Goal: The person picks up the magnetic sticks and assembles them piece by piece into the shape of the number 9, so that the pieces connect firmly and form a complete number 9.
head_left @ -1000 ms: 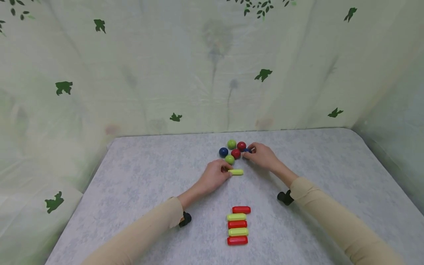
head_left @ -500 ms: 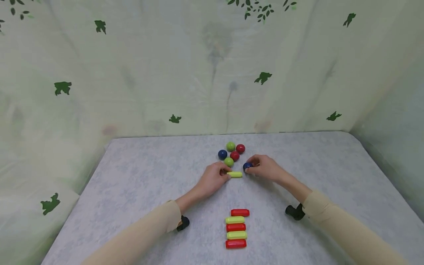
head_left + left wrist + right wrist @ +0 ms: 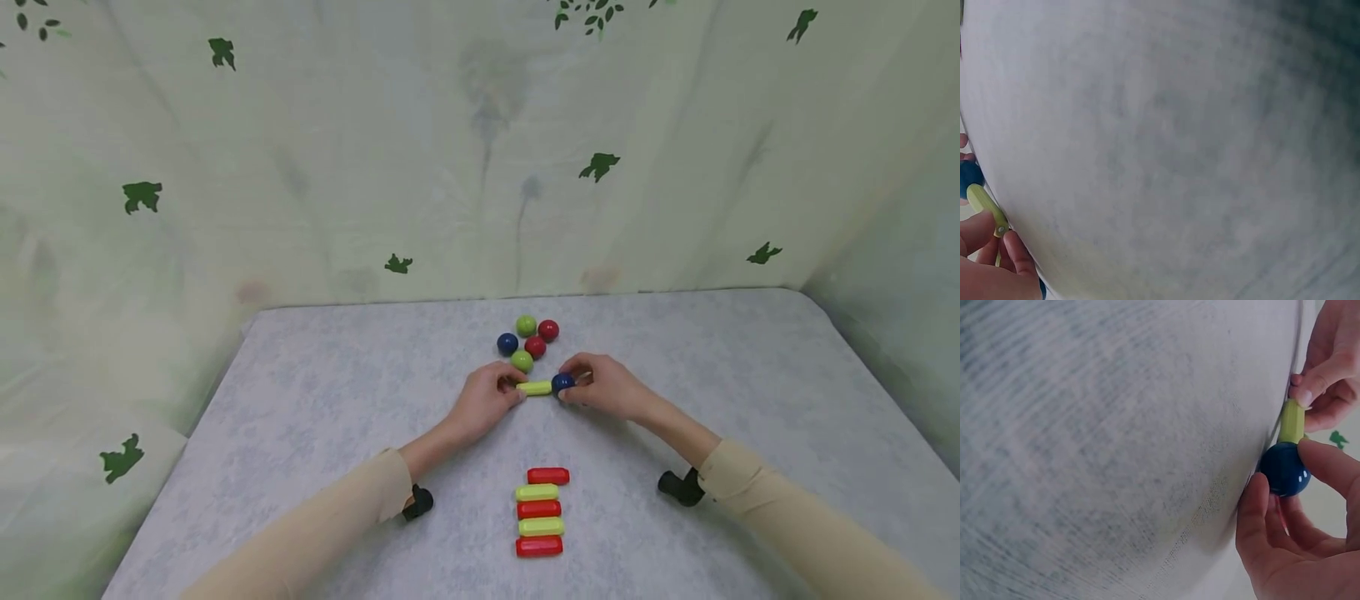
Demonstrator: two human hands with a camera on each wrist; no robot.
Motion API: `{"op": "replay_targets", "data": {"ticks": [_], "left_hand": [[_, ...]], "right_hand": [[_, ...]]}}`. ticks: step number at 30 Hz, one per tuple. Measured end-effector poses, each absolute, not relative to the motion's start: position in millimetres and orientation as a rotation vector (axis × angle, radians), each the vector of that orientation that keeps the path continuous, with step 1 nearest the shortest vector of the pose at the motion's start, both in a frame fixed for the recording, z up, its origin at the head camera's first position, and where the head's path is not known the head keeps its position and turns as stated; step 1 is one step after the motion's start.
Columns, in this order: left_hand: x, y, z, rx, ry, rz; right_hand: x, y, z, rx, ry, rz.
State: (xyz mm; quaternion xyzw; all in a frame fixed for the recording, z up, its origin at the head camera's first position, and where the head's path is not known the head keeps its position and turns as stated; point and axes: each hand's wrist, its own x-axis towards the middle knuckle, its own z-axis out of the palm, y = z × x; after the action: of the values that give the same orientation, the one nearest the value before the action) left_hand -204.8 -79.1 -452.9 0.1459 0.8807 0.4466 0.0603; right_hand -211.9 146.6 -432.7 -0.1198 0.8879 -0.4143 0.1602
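My left hand [image 3: 483, 404] pinches the near end of a yellow-green faceted rod [image 3: 535, 388] between thumb and fingers. A dark blue ball [image 3: 562, 382] sits at the rod's right end, pinched by the thumb and fingertips of my right hand [image 3: 606, 387]. In the right wrist view the blue ball [image 3: 1285, 469] meets the tip of the rod [image 3: 1292, 422], the two in one line. The left wrist view catches the rod [image 3: 986, 206] and part of the ball [image 3: 969, 176] at its left edge. My fingers cover the rod's left end in the head view.
Behind my hands lie two green balls [image 3: 522, 360], two red balls [image 3: 535, 347] and another blue ball [image 3: 507, 343]. Nearer me, red rods [image 3: 538, 547] and yellow-green rods [image 3: 541, 527] lie in a stacked column on the grey table [image 3: 315, 375]. A leaf-patterned cloth [image 3: 420, 167] hangs behind.
My right hand has drawn the blue ball out of the group of balls, toward me, and brought it against the rod's right end. The left hand has stayed nearly still with the rod.
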Motion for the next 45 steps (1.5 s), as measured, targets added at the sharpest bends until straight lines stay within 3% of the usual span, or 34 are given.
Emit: {"op": "replay_targets", "data": {"ticks": [17,45], "left_hand": [[-209.5,-80.3,-446.9,0.164,2.696,1.625],[-221.1,-96.2,-446.9,0.338,2.621,1.437]], "right_hand": [[-211.1,139.6,-435.6,-0.341,2.508,-1.222],[-218.4,158.2,-439.5,-0.346,2.437,-1.315]]}}
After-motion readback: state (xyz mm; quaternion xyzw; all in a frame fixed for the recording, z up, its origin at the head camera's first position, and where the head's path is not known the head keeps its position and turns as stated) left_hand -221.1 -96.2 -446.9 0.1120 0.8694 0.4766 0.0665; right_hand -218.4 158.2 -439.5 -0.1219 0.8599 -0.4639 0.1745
